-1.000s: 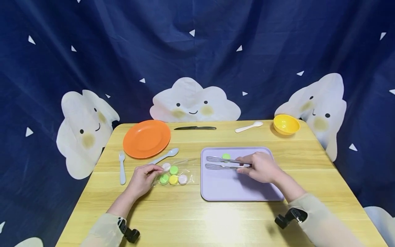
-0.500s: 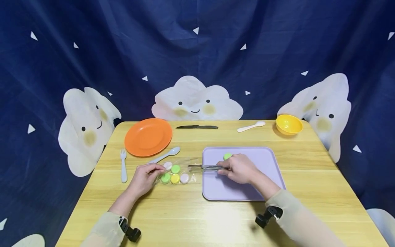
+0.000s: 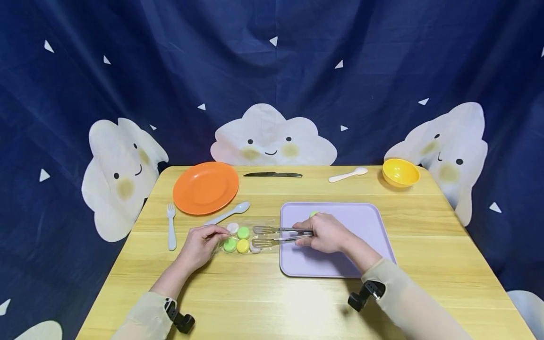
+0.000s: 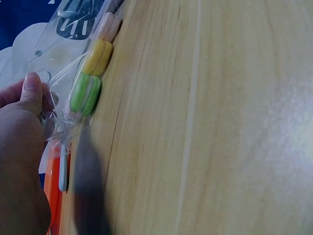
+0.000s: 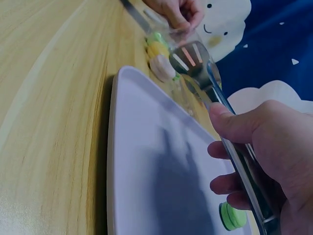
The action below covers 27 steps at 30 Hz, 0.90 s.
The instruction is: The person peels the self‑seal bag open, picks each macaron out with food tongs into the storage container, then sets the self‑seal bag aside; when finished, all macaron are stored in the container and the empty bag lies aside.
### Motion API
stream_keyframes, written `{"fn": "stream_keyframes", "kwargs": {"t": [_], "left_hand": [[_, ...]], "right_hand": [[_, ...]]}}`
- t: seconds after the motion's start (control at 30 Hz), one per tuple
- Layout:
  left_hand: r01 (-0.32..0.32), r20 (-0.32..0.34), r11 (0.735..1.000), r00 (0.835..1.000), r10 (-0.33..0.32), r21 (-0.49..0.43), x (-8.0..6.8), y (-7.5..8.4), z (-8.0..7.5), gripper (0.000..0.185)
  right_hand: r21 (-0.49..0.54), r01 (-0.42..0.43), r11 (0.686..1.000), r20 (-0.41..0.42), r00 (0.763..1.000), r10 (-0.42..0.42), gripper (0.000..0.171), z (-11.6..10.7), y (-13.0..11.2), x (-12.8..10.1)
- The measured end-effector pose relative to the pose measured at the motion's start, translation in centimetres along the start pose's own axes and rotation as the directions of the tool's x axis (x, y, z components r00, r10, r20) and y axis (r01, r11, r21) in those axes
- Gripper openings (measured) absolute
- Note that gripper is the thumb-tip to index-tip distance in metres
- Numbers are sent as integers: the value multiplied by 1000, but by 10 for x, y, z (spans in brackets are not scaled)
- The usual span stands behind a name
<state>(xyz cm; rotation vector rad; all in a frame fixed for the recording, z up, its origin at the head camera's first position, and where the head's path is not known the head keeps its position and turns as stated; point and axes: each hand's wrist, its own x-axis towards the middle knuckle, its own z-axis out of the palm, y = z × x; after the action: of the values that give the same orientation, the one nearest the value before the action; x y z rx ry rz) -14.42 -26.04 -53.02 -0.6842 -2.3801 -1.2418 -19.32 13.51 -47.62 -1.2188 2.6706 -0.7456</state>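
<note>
A clear plastic bag (image 3: 244, 236) with several small macarons, green (image 3: 243, 232), yellow (image 3: 242, 245) and pink, lies on the wooden table left of a lilac tray (image 3: 340, 264). My left hand (image 3: 199, 245) pinches the bag's left edge (image 4: 54, 117). My right hand (image 3: 325, 232) grips metal tongs (image 3: 276, 235) whose slotted tips (image 5: 190, 56) reach into the bag's open end, spread apart around a pink macaron (image 5: 162, 67). One green macaron (image 5: 231, 216) lies on the tray behind my right hand.
An orange plate (image 3: 206, 187), a pale fork (image 3: 171, 226) and a pale spoon (image 3: 229, 214) lie at the left. A dark knife (image 3: 272, 174), a white spoon (image 3: 347, 174) and a yellow bowl (image 3: 400, 172) sit along the far edge.
My right hand moved the tongs left from over the tray to the bag, and their tips now sit spread in the bag's opening. The left hand kept its hold.
</note>
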Motion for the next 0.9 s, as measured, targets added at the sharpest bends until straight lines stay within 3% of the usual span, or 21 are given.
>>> {"fn": "stream_keyframes", "kwargs": {"t": [0.27, 0.47, 0.7, 0.9], "left_hand": [[-2, 10, 1000, 1000, 2, -16, 1, 1, 1, 22], [-16, 20, 999, 1000, 16, -28, 2, 2, 3, 21], [-17, 23, 1000, 1000, 18, -24, 3, 3, 3, 21], [-22, 12, 1000, 1000, 22, -22, 1, 4, 3, 24]], "right_hand": [[-32, -4, 999, 26, 1000, 5, 49, 6, -1, 2], [-131, 50, 990, 10, 999, -49, 42, 9, -5, 3], [-151, 87, 985, -4, 996, -89, 33, 8, -6, 1], [-141, 38, 989, -17, 999, -41, 39, -2, -2, -6]]}}
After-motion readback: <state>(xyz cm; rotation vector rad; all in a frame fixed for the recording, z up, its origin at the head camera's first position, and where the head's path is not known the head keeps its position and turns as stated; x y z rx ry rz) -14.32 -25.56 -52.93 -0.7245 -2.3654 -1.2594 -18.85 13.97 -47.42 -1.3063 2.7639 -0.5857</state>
